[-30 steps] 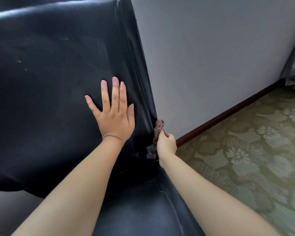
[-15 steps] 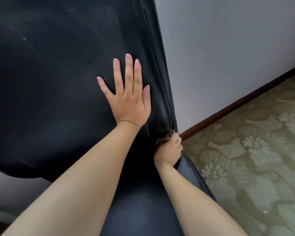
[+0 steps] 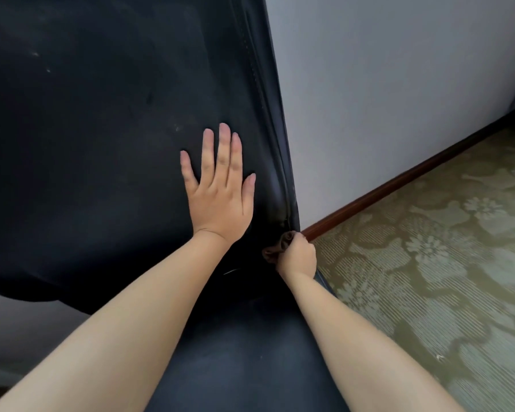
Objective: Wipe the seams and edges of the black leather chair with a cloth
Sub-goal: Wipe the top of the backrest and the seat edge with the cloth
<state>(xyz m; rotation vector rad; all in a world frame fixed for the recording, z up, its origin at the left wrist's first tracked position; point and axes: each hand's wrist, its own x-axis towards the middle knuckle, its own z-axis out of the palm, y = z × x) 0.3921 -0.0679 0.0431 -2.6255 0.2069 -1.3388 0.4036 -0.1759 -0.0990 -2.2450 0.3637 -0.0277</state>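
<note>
The black leather chair [image 3: 101, 144] fills the left of the view, its backrest upright and its seat below between my arms. A stitched seam [image 3: 268, 108] runs down the backrest's right edge. My left hand [image 3: 220, 188] presses flat on the backrest, fingers straight and spread. My right hand [image 3: 298, 257] grips a small bunched brown cloth [image 3: 277, 246] and holds it at the bottom of that edge, where backrest meets seat. Most of the cloth is hidden in my fist.
A pale grey wall [image 3: 384, 99] stands close behind the chair's right edge, with a dark wooden skirting board [image 3: 399, 179] at its foot. Green flower-patterned carpet [image 3: 428, 278] covers the floor to the right.
My right hand has slid the cloth down the backrest's right edge to the corner at the seat. My left hand stays flat on the backrest. The view has tilted downward.
</note>
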